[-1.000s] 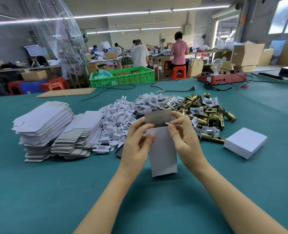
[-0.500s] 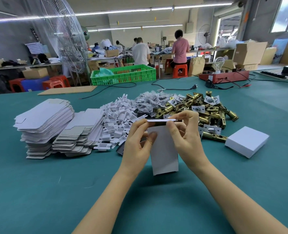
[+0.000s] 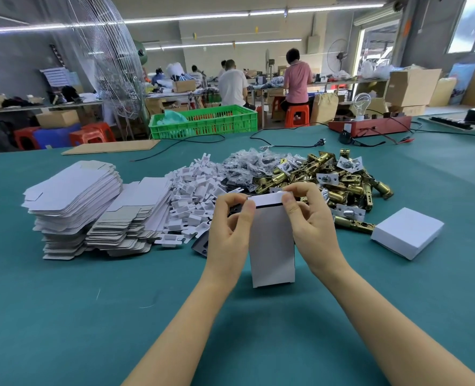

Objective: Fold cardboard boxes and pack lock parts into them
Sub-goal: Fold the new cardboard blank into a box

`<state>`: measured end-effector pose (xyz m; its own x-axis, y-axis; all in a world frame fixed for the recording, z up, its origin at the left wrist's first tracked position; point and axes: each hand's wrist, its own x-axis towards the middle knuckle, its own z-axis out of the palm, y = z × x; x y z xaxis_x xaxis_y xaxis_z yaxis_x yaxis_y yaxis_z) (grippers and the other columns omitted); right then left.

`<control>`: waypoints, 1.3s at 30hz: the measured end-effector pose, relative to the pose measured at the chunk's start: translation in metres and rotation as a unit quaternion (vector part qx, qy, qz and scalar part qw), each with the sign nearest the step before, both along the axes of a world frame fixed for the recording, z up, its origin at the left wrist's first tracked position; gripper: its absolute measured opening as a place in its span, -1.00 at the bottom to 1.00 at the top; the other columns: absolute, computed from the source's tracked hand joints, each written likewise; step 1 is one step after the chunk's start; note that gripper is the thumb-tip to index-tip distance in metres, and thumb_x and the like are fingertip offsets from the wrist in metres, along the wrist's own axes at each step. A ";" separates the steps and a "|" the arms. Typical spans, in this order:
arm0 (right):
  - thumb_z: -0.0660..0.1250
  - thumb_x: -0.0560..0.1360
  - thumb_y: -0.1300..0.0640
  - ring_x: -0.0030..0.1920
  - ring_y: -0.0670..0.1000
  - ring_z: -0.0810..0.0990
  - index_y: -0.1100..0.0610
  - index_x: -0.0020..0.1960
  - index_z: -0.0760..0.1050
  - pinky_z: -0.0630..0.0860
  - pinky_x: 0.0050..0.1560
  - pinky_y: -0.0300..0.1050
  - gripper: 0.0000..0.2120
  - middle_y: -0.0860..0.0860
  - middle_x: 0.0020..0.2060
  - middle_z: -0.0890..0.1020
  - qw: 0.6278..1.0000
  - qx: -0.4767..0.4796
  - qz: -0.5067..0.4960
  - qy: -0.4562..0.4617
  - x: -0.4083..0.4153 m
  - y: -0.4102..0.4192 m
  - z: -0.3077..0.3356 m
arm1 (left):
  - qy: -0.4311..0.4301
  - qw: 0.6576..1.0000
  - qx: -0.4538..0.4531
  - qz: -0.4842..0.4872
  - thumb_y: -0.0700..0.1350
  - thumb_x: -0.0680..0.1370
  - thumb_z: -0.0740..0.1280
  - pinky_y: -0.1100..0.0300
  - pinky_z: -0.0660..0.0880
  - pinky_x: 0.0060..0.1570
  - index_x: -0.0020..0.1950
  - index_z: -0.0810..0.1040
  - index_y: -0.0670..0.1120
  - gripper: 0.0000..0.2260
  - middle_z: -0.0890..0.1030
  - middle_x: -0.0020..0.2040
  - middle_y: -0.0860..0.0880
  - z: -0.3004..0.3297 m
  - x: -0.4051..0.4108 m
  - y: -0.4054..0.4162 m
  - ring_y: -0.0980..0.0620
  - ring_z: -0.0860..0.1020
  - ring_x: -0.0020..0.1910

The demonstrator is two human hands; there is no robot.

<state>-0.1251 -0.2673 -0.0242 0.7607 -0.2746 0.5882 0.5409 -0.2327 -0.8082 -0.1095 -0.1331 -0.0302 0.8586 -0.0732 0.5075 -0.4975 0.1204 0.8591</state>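
Note:
A white cardboard box (image 3: 272,246) stands upright on the green table (image 3: 63,316) in front of me. My left hand (image 3: 230,227) grips its upper left side, thumb on the front. My right hand (image 3: 311,218) grips the upper right side, fingers curled over the top flap, which is folded down with a dark gap under it. Behind the box lie a pile of brass lock latches (image 3: 336,179), small bagged parts (image 3: 247,168) and white card inserts (image 3: 194,196). Flat box blanks (image 3: 77,201) are stacked at the left.
A closed white box (image 3: 407,232) lies to the right of my hands. At the table's far side are a green crate (image 3: 205,122), a cardboard sheet (image 3: 110,147), black cables and a red device (image 3: 370,126) with a bulb. People work at benches behind.
The top flap, upright a second ago, has been folded down over the box's open top. My right fingers moved over the flap; the left hand kept its hold.

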 end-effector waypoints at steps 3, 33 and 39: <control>0.23 0.61 0.18 -0.35 -0.20 0.41 0.04 -0.02 0.45 0.31 -0.32 -0.40 -0.93 -0.08 -0.23 0.50 1.000 0.002 0.001 -0.005 0.000 0.001 0.000 | -0.012 0.999 -0.001 0.037 -0.16 0.64 0.26 0.46 0.38 -0.25 0.02 0.45 0.00 -0.94 0.51 -0.13 0.18 0.007 -0.001 -0.003 0.31 0.44 -0.29; 0.20 0.56 0.22 -0.11 0.07 0.53 0.03 -0.04 0.41 0.46 -0.12 -0.15 -0.90 0.04 -0.10 0.55 0.996 -0.051 0.001 -0.080 0.000 0.001 -0.003 | -0.046 0.995 0.083 0.030 -0.24 0.61 0.31 0.39 0.34 -0.31 -0.05 0.54 0.03 -0.84 0.56 -0.07 0.01 0.012 0.003 0.005 0.13 0.46 -0.29; 0.16 0.56 0.17 -0.06 0.08 0.54 0.06 -0.01 0.39 0.47 -0.05 0.09 -0.94 0.05 0.01 0.54 0.998 -0.003 0.035 -0.047 -0.003 0.003 -0.004 | -0.014 0.998 0.053 -0.021 -0.19 0.62 0.30 0.40 0.36 -0.33 -0.04 0.54 -0.03 -0.91 0.56 -0.18 0.11 0.010 0.007 0.008 0.21 0.46 -0.32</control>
